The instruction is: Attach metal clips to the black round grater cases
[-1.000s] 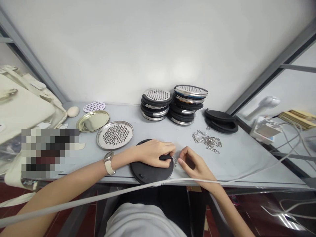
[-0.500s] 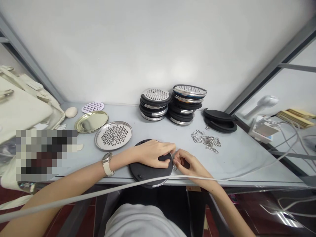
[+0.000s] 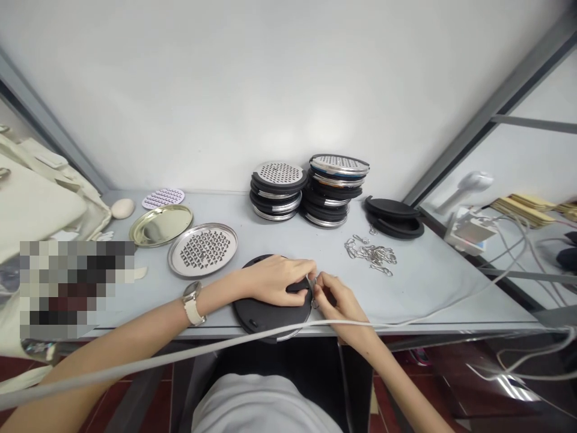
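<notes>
A black round holder lies at the table's front edge, its near rim jutting slightly over it. My left hand rests on top, thumb and forefinger closed around a dark part at its right side. Beside that part, my right hand pinches a small metal clip between thumb and fingers. The clip is against the holder's right edge; my fingertips partly cover it, so I cannot tell whether it is hooked on. Similar metal clips lie in a loose pile to the right.
Two stacks of round graters stand by the wall. Black round holders lie at the right. At the left are a grater disc, a gold-coloured disc and a purple disc. A white cable crosses before me.
The camera view has shifted slightly. Both hands stay at the holder's right edge; my right fingers have turned a little around the clip.
</notes>
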Demonstrator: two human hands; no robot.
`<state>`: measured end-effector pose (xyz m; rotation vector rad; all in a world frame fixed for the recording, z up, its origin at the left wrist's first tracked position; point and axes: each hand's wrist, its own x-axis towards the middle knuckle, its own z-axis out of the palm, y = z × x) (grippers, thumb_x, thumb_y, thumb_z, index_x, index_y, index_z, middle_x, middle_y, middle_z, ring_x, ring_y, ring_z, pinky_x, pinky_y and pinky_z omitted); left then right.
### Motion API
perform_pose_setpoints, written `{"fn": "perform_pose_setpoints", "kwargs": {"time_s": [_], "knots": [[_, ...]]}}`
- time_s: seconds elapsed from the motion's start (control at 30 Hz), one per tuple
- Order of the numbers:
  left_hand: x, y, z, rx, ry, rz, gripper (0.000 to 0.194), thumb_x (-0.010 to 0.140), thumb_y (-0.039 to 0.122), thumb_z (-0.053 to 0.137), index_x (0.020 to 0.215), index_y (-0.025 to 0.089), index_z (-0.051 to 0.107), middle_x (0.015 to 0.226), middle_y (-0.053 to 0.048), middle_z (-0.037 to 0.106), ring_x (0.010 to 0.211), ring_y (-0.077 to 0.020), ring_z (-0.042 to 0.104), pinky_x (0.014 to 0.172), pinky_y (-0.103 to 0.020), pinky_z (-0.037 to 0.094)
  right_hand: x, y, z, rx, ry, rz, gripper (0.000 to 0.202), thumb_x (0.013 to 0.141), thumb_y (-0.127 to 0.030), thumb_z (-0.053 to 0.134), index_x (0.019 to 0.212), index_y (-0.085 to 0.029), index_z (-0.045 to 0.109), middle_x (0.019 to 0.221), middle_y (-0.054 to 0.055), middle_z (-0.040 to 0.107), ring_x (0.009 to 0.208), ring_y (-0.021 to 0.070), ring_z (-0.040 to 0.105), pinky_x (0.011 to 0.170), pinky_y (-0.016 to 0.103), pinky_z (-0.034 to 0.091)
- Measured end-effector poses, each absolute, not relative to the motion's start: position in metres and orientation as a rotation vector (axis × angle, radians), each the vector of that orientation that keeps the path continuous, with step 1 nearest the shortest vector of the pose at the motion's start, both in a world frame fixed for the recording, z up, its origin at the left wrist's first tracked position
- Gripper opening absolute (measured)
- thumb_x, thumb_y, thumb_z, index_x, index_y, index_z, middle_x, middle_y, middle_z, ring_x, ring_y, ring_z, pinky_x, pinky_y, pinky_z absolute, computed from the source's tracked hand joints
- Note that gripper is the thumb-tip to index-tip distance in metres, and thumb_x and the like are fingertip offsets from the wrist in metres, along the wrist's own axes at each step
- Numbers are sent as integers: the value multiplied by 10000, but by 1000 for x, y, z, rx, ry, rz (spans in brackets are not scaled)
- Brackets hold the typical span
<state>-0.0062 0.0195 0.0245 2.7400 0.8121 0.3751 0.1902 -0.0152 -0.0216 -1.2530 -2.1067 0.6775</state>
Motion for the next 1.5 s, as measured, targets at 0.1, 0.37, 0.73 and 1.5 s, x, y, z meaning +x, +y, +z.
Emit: {"fn": "perform_pose_setpoints", "kwargs": {"time_s": [0.1,0.37,0.73,1.5], "knots": [[-7,19,24,2763,818,368,199,830,253,533,1004,206,448,915,-8,637,712,-161,607,599,-264,405,190,-14,-22,-1258,-2057,713,226,938,-275,399,720,-223,364,668,-15,461,653,164,460,610,272,379],[-5,16,26,2759,862,377,216,823,267,534,1004,199,438,899,-19,641,701,-179,612,562,-271,385,189,-15,-22,-1227,-2041,714,201,934,-265,413,740,-226,376,656,-22,465,626,156,462,573,261,364],[0,15,23,2817,971,401,119,852,302,490,892,197,450,892,-23,631,721,-178,595,592,-285,393,187,-12,-25,-1242,-2196,538,214,953,-241,363,740,-231,345,679,2,496,660,190,473,651,311,377],[0,13,26,2824,991,386,111,838,292,507,882,200,462,844,-7,640,694,-164,588,559,-276,349,193,-1,-15,-1160,-2228,732,258,992,-272,346,841,-199,542,765,23,615,718,185,546,703,295,408]]}}
